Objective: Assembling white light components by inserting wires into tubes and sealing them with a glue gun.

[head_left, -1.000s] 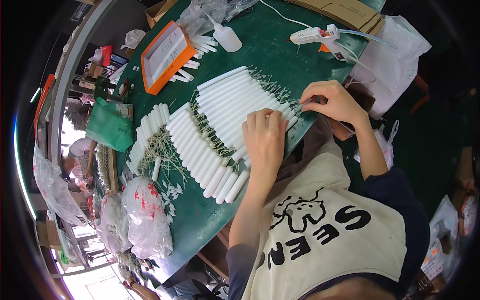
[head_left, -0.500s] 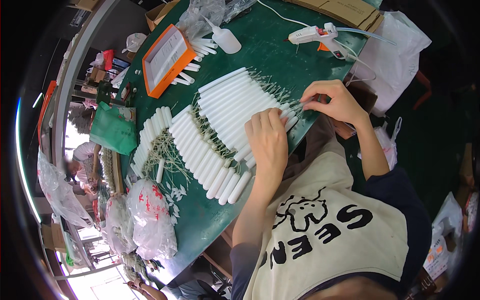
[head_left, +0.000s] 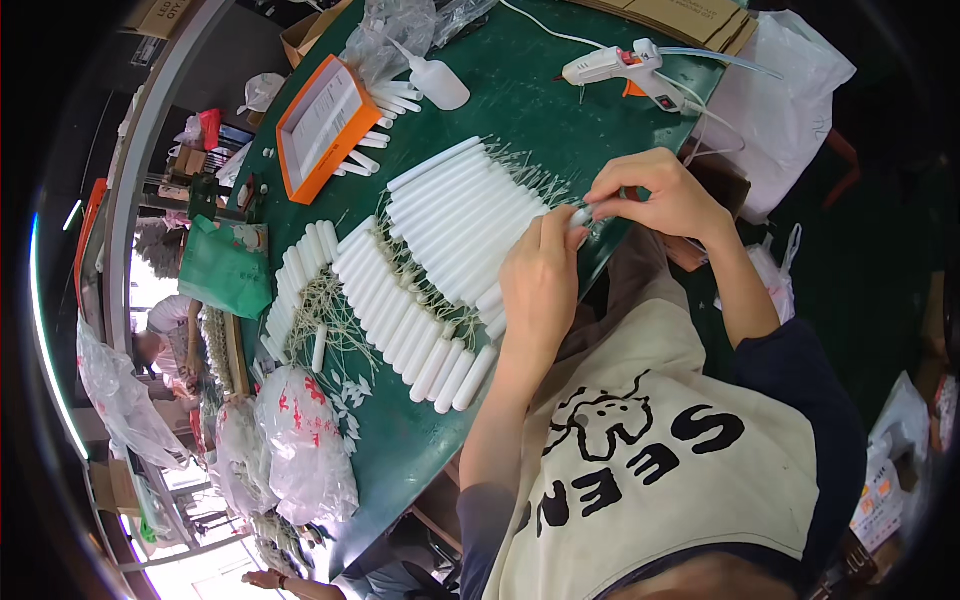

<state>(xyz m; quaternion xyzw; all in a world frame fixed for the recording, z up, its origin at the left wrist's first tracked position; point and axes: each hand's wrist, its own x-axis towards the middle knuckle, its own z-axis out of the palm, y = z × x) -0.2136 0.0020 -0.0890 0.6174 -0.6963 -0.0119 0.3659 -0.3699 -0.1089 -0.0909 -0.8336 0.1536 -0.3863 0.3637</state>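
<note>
Near the right edge of the green table, my left hand (head_left: 540, 275) is closed around a white tube (head_left: 580, 217), whose end pokes out past the thumb and fingers. My right hand (head_left: 665, 195) pinches at that same end with thumb and forefinger; any thin wire between the fingertips is too small to make out. Beside and partly under my left hand lies a row of white tubes (head_left: 460, 220) set side by side, with thin wires (head_left: 535, 175) sticking out at their right ends. Another row of white tubes (head_left: 390, 305) lies to its left, wires bunched between the two.
A glue gun (head_left: 612, 66) with a white cord lies at the far right. At the far left are a squeeze bottle (head_left: 440, 84), an orange box (head_left: 290, 150) and more tubes. Small white pieces (head_left: 350, 390) and plastic bags (head_left: 305, 450) sit at the left edge.
My hands have come together at a tube's end. Before, my left hand lay over the row while my right fingers pinched the wires at its right side. The view has shifted slightly.
</note>
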